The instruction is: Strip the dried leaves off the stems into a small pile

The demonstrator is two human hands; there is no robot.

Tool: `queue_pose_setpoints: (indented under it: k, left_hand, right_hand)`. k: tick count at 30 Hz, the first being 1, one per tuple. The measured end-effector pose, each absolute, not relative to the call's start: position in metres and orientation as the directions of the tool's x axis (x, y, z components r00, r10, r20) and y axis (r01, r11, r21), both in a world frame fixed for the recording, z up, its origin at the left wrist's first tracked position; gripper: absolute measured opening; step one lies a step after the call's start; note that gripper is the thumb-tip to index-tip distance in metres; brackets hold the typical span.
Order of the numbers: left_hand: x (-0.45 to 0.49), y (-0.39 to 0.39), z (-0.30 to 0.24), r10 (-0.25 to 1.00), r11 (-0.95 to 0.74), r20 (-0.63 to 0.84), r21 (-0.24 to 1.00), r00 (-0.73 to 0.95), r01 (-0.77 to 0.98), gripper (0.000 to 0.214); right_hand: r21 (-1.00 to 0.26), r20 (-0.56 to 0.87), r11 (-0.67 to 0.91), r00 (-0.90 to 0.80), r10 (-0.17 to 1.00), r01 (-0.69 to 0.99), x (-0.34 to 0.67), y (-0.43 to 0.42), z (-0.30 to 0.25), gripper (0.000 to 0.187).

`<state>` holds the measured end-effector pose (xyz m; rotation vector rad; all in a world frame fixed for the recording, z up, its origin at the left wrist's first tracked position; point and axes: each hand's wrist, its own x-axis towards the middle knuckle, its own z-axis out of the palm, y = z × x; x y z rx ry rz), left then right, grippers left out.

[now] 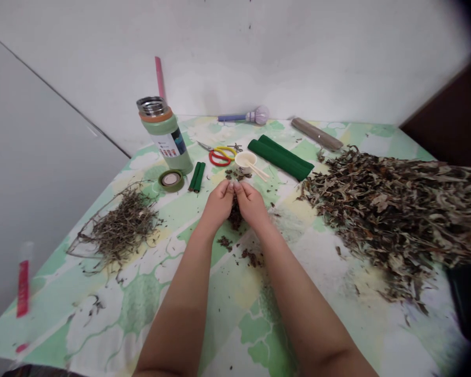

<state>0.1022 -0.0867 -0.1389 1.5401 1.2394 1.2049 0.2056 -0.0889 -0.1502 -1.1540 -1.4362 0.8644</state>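
Observation:
In the middle of the table my left hand (pixel 220 200) and my right hand (pixel 251 201) meet, thumbs side by side and fingers curled inward. Dark, crumpled dried leaves (pixel 235 215) show between and below them; the fingertips are hidden. Loose leaf crumbs (pixel 251 257) lie on the cloth between my forearms. Just beyond my hands stands a small white cup (pixel 245 160) with pale sticks (pixel 259 171) leaning out over its rim. To the right spreads a large heap of dried leaves (pixel 392 209).
At left are a pile of thin dry stems (pixel 123 225), an uncapped green thermos (pixel 167 139), its lid (pixel 171 180) and two small green rolls (pixel 197 176). Farther back lie scissors (pixel 220 155), folded green paper (pixel 280 158), a brown roll (pixel 316 134) and a purple-headed stick (pixel 245 116) near the wall.

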Motion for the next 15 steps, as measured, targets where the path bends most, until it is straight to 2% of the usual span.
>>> queue_pose_setpoints:
  k: [1, 3, 6, 8, 9, 11, 13, 15]
  left_hand:
    - [0.102, -0.087, -0.139, 0.975, -0.221, 0.215, 0.945, 0.051, 0.242, 0.035]
    - [0.102, -0.087, -0.139, 0.973, -0.229, 0.229, 0.951, 0.026, 0.207, 0.036]
    - [0.104, -0.086, -0.141, 0.988, -0.151, 0.151, 0.989, 0.039, -0.003, 0.034]
    - [0.104, -0.085, -0.143, 0.992, -0.093, 0.098, 0.993, 0.073, -0.07, 0.033]
    - [0.103, -0.085, -0.143, 0.993, -0.08, 0.084, 0.995, 0.085, -0.052, 0.034]
    - [0.103, -0.084, -0.144, 0.993, -0.09, 0.086, 0.994, 0.076, 0.054, 0.034]
    - [0.103, -0.084, -0.144, 0.991, -0.132, 0.124, 0.975, 0.051, 0.181, 0.033]
    - [0.103, -0.084, -0.143, 0.984, -0.177, 0.172, 0.941, 0.042, 0.288, 0.03]
  right_hand:
    - [-0.938, 0.288, 0.275, 0.032, 0.957, 0.212, 0.205, -0.089, -0.15, 0.038]
    - [-0.966, 0.239, 0.232, 0.052, 0.97, 0.115, 0.202, -0.088, -0.151, 0.037]
    - [-0.985, 0.081, 0.081, 0.009, 0.997, -0.154, 0.199, -0.085, -0.154, 0.037]
    - [-0.978, 0.042, 0.034, -0.036, 0.998, -0.207, 0.2, -0.084, -0.155, 0.038]
    - [-0.984, 0.063, 0.055, -0.041, 0.997, -0.169, 0.201, -0.084, -0.155, 0.039]
    - [-0.987, 0.155, 0.156, -0.035, 0.987, 0.026, 0.203, -0.088, -0.153, 0.038]
    - [-0.931, 0.226, 0.225, -0.031, 0.974, 0.288, 0.205, -0.092, -0.148, 0.035]
    - [-0.845, 0.239, 0.224, -0.032, 0.971, 0.486, 0.205, -0.096, -0.143, 0.031]
